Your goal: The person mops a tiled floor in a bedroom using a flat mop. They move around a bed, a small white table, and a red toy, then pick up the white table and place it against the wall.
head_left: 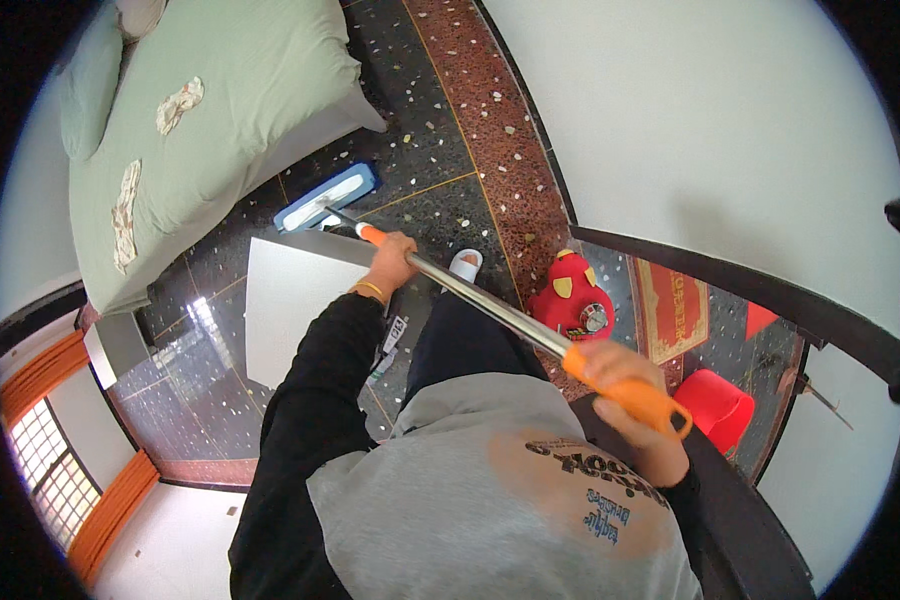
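Note:
A flat mop [490, 308] with a shiny metal pole slants across my body. Its blue-rimmed pad [352, 184] lies on the dark speckled floor beside the bed. Low on the pole, just above an orange collar, my left hand [392, 262] is wrapped round the metal. My right hand [625, 385] grips the orange handle at the upper end, close to my right side. A white slipper [465, 264] shows on one foot under the pole.
The bed [240, 90] with a pale green sheet fills the upper left, two patterned cloths on it. A white-topped piece of furniture [300, 310] stands by my left arm. To the right are a red and yellow object [570, 295], a red mat [673, 310] and a red bucket [715, 405].

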Tool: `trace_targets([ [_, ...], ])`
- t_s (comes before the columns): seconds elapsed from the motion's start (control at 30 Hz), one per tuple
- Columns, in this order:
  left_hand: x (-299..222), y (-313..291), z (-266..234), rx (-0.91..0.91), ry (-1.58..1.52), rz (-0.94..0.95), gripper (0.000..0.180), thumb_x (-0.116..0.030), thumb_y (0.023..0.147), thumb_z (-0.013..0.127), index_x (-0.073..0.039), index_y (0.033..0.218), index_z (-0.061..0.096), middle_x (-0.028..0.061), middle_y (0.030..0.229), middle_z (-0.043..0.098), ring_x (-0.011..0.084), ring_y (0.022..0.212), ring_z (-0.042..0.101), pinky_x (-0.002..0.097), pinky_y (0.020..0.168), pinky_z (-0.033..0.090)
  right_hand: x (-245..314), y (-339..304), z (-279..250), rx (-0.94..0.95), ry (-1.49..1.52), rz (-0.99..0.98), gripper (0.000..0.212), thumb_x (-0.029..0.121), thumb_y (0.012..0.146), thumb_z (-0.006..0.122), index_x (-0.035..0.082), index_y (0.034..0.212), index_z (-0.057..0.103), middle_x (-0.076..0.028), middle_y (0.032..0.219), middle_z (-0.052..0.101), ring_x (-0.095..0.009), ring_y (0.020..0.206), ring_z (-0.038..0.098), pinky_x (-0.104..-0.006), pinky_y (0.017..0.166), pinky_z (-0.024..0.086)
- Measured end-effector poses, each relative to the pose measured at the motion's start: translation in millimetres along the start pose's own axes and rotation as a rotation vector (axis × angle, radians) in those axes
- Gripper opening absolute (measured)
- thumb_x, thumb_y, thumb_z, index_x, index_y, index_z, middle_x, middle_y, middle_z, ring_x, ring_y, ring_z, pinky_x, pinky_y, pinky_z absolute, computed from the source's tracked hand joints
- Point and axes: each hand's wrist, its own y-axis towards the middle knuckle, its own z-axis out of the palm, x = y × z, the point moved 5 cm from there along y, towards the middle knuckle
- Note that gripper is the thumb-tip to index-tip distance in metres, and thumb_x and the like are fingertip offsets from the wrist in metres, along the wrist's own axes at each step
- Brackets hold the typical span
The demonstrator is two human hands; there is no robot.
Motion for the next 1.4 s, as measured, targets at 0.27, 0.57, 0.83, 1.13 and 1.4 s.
trace_targets([
  [0.27, -120, -5, 50, -0.054, -0.236, 0.293, 0.038, -0.017, 0.062, 0.074, -0.006, 0.056, 0.038, 0.0126, 0.061, 0.042, 0.0336, 0.062, 0.045, 0.0411, 0.054, 0.035, 53, -98, -30, -0.054, -0.285, -0.030, 0.013, 0.005, 0.066, 0.064, 0.005, 0.077, 0.057, -0.010, 0.079, 0.060, -0.031, 0.088, 0.055, -0.0404, 0.080, 0.044],
  [0.57, -229, -38, 143, -0.277, -0.350, 0.273, 0.035, -0.014, 0.063, 0.074, -0.005, 0.059, 0.041, 0.0106, 0.061, 0.040, 0.0323, 0.064, 0.045, 0.0391, 0.057, 0.035, 93, -210, -74, 0.163, -0.448, -0.153, 0.017, 0.004, 0.064, 0.066, 0.006, 0.077, 0.056, -0.010, 0.079, 0.061, -0.031, 0.082, 0.057, -0.0400, 0.075, 0.046],
  [0.83, -272, -66, 183, -0.241, -0.349, 0.340, 0.031, -0.014, 0.064, 0.071, -0.007, 0.060, 0.042, 0.0109, 0.063, 0.043, 0.0316, 0.065, 0.045, 0.0389, 0.056, 0.034, 111, -268, -85, 0.123, -0.545, -0.226, 0.020, 0.004, 0.060, 0.066, 0.007, 0.078, 0.055, -0.009, 0.077, 0.062, -0.030, 0.076, 0.058, -0.0376, 0.069, 0.047],
  [1.13, -319, -90, 195, -0.332, -0.424, 0.343, 0.020, -0.005, 0.060, 0.063, -0.004, 0.063, 0.043, 0.0142, 0.066, 0.046, 0.0359, 0.066, 0.046, 0.0416, 0.056, 0.035, 147, -281, -75, 0.273, -0.590, -0.287, 0.018, 0.015, 0.062, 0.069, 0.009, 0.071, 0.055, -0.007, 0.071, 0.061, -0.028, 0.074, 0.058, -0.0351, 0.065, 0.047],
  [1.4, -299, -131, 173, -0.340, -0.411, 0.130, 0.020, -0.011, 0.060, 0.066, -0.002, 0.060, 0.048, 0.0163, 0.062, 0.052, 0.0354, 0.062, 0.052, 0.0405, 0.054, 0.039, 153, -252, -54, 0.225, -0.432, -0.247, 0.027, 0.027, 0.068, 0.069, 0.010, 0.065, 0.048, -0.004, 0.068, 0.056, -0.021, 0.073, 0.050, -0.0316, 0.062, 0.041],
])
